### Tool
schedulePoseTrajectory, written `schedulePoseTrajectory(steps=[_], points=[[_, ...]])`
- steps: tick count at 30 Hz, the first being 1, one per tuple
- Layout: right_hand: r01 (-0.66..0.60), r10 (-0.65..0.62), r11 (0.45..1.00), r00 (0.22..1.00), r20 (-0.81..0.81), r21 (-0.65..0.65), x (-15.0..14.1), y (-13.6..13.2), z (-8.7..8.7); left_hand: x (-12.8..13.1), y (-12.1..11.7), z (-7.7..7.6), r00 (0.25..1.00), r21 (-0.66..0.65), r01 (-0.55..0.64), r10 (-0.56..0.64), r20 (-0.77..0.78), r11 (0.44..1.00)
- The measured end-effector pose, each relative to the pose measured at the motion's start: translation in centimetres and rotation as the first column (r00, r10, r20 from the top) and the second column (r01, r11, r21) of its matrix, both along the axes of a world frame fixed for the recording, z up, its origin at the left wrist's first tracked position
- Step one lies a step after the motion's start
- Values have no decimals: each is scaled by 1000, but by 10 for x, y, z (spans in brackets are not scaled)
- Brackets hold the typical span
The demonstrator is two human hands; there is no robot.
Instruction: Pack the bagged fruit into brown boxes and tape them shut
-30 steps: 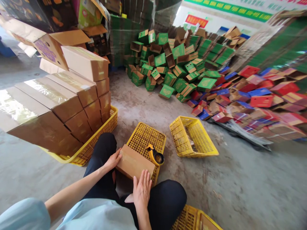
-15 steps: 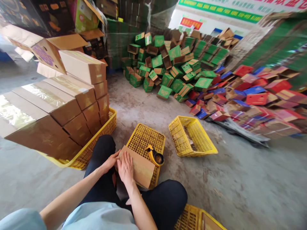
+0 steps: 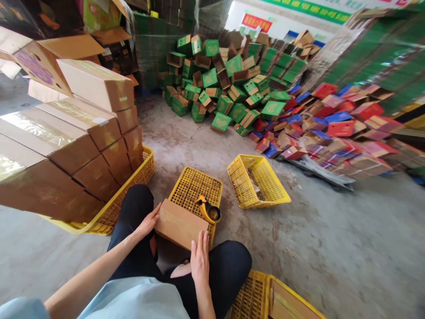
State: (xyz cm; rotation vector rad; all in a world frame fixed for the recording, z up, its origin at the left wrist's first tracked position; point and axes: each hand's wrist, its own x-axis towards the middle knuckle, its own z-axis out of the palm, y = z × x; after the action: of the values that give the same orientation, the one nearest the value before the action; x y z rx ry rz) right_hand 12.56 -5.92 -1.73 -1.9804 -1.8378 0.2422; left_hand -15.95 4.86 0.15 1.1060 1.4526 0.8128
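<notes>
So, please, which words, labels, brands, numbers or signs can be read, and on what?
None readable for certain.
Top banner: characters, too blurred.
Red sign: characters, too blurred.
Open carton: purple marking, not readable.
Stacked box: white patch, any text too small.
Green boxes: pale prints, too small.
Held box: no text visible.

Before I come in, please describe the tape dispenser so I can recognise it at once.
From the stack of brown boxes at left, go right to the grid-topped yellow crate. Beside the single box there lies the tape dispenser: unlike that box, it is yellow and black with a round end.
</notes>
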Motion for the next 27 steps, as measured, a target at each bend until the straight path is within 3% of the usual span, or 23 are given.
schedulePoseTrajectory(steps=[4,8,14,19,27], points=[[93,-86,995,983,-161,38,-2,10,-4,6,-3,-2,996,45,-3,6,-88,999],[131,-124,991,964,-236,13,-1,16,0,11,-10,-9,978,119,77,-52,-202,990],[124,-110,991,962,-250,43,-4,-26,0,13,-17,-27,936,133,148,-95,-340,980],[152,-145,988,931,-335,-4,-10,-49,5,13,-16,-29,927,161,147,-80,-367,976],[270,-279,960,870,-406,-79,-1,-6,14,18,-13,-19,922,119,126,-72,-381,985]])
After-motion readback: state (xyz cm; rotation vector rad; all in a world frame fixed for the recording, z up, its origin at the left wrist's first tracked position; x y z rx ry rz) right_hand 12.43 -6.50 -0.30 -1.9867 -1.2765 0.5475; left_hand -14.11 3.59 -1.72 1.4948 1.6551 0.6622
